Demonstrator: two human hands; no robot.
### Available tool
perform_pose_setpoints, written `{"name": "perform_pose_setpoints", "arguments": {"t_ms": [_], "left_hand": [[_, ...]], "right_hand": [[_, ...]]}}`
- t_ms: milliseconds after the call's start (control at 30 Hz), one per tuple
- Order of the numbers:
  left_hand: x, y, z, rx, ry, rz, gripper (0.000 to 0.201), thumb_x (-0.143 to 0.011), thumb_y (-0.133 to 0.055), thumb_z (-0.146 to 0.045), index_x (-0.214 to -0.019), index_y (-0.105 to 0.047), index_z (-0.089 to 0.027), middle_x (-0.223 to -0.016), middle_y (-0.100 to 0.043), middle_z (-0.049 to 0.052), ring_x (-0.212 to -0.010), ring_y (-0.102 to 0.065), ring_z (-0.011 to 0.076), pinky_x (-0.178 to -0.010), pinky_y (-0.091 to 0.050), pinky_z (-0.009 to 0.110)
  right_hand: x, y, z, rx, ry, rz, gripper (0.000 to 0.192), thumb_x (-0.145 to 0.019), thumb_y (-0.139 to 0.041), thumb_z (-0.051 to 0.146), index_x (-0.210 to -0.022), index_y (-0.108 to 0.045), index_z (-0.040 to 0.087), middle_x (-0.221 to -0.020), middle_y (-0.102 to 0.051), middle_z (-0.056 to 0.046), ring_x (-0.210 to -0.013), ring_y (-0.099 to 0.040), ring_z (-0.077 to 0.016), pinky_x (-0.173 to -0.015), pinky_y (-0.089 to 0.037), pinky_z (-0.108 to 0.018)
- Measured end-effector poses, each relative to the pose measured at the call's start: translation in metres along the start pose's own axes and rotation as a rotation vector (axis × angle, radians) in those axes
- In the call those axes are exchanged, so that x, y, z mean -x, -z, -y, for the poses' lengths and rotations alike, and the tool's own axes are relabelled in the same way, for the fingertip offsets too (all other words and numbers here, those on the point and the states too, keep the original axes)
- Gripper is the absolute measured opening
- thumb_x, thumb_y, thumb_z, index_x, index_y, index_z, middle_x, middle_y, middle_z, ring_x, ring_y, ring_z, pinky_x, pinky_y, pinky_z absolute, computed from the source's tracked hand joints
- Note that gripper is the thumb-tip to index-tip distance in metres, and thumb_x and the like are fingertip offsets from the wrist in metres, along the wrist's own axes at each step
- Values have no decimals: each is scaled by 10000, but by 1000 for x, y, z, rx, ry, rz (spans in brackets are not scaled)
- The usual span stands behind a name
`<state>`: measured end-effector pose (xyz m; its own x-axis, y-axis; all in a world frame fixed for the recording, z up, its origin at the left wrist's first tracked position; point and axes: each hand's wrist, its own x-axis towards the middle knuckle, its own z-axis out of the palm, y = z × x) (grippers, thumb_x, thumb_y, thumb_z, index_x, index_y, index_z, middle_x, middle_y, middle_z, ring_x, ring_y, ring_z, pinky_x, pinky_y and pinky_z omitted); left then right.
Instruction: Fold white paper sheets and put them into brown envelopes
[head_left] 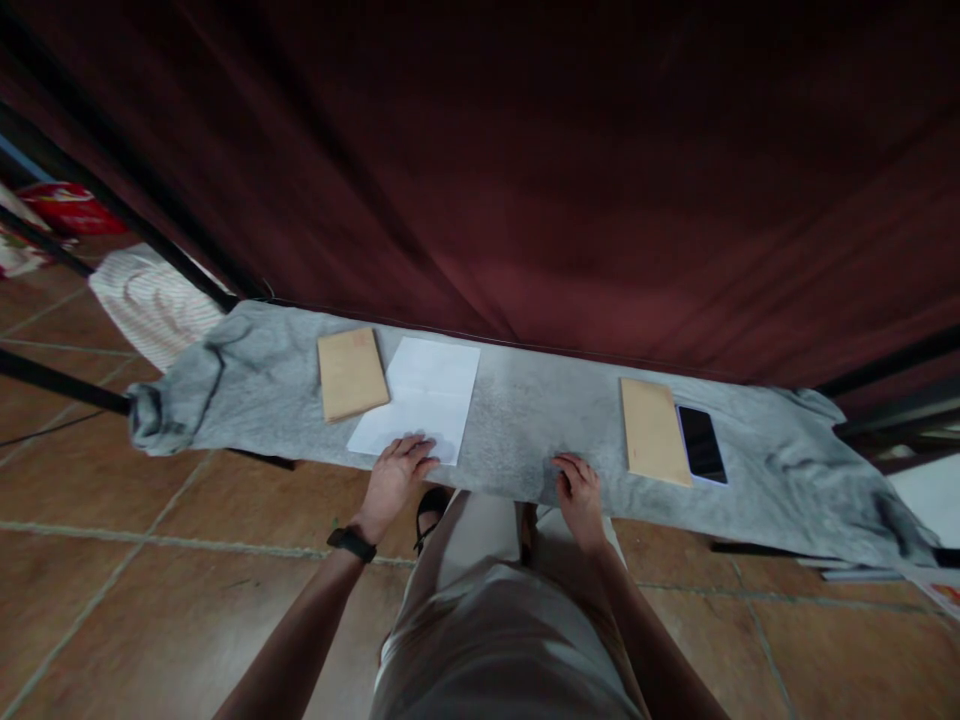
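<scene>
My left hand lies on the near edge of a white sheet of paper, its fingers stretched out and holding nothing. A crease seems to run across the sheet. Partly over the paper's left side rests a brown kraft envelope, perhaps a stack of them. My right hand rests on the grey cloth near the front edge, fingers loosely bent, with nothing in it. To its right lies another brown envelope, and touching or close beside that is a phone with a dark screen.
The cloth covers a narrow table, bunched at both ends. A dark red curtain hangs right behind it. Black metal poles stand at the left. A striped cloth and a red bag are farther left, above the tiled floor.
</scene>
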<state>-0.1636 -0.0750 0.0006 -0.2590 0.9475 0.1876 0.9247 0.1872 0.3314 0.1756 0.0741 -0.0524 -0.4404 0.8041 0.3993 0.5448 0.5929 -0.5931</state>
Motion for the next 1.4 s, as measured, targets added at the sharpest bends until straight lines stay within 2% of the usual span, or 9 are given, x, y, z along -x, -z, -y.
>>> {"name": "perform_pose_setpoints", "arguments": {"t_ms": [267,500,733,867,1033,1100,1200,1333,1400], "left_hand": [[-4,-4,-5,21,-3,-19,295,-990,-540,-355,-1159,-751,-238,-1265,-713,98,-1141,-648,296,-1013,-500,472],[-6,-3,-11,60,-29,-47,294,-1002,-477,-294,-1061,-754,-218,-1211,-728,108,-1083,-656,280,-974,-505,447],[-9,-11,-27,119,90,-103,172,-959,-523,-235,-959,-691,-198,-980,-741,99,-935,-670,256,-874,-507,381],[-15,-14,-41,223,142,-74,139,-944,-540,-206,-923,-678,-207,-918,-732,72,-859,-676,227,-810,-499,334],[-19,-13,-42,359,207,-89,81,-899,-571,-189,-900,-649,-210,-830,-712,36,-740,-665,192,-715,-488,293],[-17,-14,-41,401,195,-91,72,-898,-568,-204,-907,-639,-215,-827,-709,30,-734,-667,189,-699,-493,289],[-9,-16,-41,386,117,-72,86,-916,-544,-220,-882,-622,-222,-846,-703,35,-769,-669,192,-714,-505,297],[2,-20,-42,272,5,-72,119,-942,-505,-212,-881,-606,-224,-852,-685,45,-809,-661,205,-754,-519,323],[5,-20,-42,241,-36,-63,140,-968,-484,-227,-897,-604,-228,-868,-684,47,-832,-661,207,-776,-528,332]], "right_hand": [[1,-1,1,53,45,-33,322,-956,-450,135,-1161,-685,214,-1194,-693,-107,-1159,-598,-251,-999,-455,-432],[2,-1,0,62,56,-36,335,-956,-446,117,-1189,-668,211,-1210,-687,-107,-1165,-590,-253,-1005,-447,-438],[2,-2,2,53,34,-27,357,-938,-451,98,-1195,-667,220,-1213,-686,-98,-1161,-589,-246,-1001,-441,-423],[2,-1,3,41,22,-36,359,-931,-454,98,-1191,-670,219,-1204,-686,-98,-1173,-584,-251,-1009,-441,-437],[-5,0,6,-28,-19,-29,360,-919,-449,99,-1159,-688,218,-1174,-690,-103,-1136,-607,-256,-1010,-472,-455],[-13,-4,15,-100,-40,-14,363,-926,-443,111,-1173,-684,225,-1148,-690,-97,-1100,-628,-245,-1000,-501,-434],[-28,-18,42,-198,-41,49,376,-955,-440,137,-1242,-662,236,-1153,-686,-93,-1087,-650,-228,-997,-534,-392],[-51,-44,87,-215,99,248,429,-980,-486,159,-1385,-591,252,-1389,-606,-86,-1269,-591,-215,-1094,-496,-356],[-61,-56,104,-157,175,381,416,-988,-516,169,-1381,-597,279,-1470,-555,-61,-1253,-606,-199,-1074,-507,-323]]}}
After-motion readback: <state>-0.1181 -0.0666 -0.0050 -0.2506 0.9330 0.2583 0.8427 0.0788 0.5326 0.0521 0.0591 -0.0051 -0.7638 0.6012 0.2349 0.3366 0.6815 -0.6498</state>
